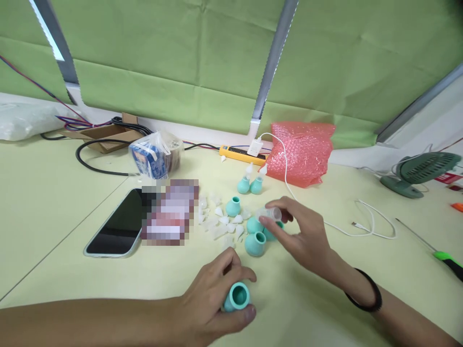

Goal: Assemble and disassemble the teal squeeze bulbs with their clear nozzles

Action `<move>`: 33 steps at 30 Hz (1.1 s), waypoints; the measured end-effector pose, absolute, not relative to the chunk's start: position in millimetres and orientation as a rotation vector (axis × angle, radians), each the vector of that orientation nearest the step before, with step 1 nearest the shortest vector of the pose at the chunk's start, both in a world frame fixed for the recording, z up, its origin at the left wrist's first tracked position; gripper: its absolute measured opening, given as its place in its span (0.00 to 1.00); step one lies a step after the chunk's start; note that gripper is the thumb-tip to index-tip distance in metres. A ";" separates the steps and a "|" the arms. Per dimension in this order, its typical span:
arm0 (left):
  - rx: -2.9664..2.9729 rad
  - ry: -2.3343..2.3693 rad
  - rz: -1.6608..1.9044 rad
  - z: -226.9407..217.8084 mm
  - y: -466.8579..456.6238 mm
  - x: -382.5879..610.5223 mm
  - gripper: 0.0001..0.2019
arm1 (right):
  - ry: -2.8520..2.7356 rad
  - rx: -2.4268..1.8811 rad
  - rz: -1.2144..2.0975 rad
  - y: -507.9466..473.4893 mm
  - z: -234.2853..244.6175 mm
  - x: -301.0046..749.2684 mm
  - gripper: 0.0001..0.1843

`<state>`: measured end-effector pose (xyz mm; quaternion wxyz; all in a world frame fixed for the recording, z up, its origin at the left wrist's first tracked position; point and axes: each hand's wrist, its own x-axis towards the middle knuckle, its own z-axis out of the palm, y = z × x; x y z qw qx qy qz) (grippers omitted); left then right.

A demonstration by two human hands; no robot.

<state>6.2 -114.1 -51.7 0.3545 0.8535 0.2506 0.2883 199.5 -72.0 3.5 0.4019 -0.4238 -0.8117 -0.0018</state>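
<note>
My left hand point(217, 296) is closed around a teal rubber bulb point(227, 304), its round open mouth tilted up towards me. Between the thumb and fingers of my right hand point(304, 231) is a small translucent plastic tube point(269, 213), held above several teal bulbs. One of these, an open-mouthed bulb point(255, 244), sits just below it, and another bulb point(233, 207) stands farther left. Loose translucent tips point(219, 226) lie scattered left of the bulbs. Behind them stand two bulbs point(243, 185) fitted with clear pointed nozzles.
Two phones lie on the left, a dark-screened one point(115, 224) and a blurred one point(171, 212). At the back are a plastic-wrapped pack point(155, 155), a yellow power strip point(235, 155) and pink bubble wrap point(300, 154). A white cable point(347, 233), green fan point(423, 168) and screwdriver point(448, 265) are right.
</note>
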 end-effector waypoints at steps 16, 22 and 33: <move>1.885 0.797 1.014 -63.1 -107.7 16.6 0.07 | -2.062 -1.191 0.132 -32.4 -17.2 214.8 0.04; 1.802 0.851 1.086 -65.9 -105.7 15.6 0.11 | -2.293 -0.802 0.196 -69.7 2.6 202.9 0.10; 1.893 0.686 1.122 -63.7 -112.6 12.0 0.12 | -2.344 -0.903 0.512 -99.3 -6.0 182.9 0.17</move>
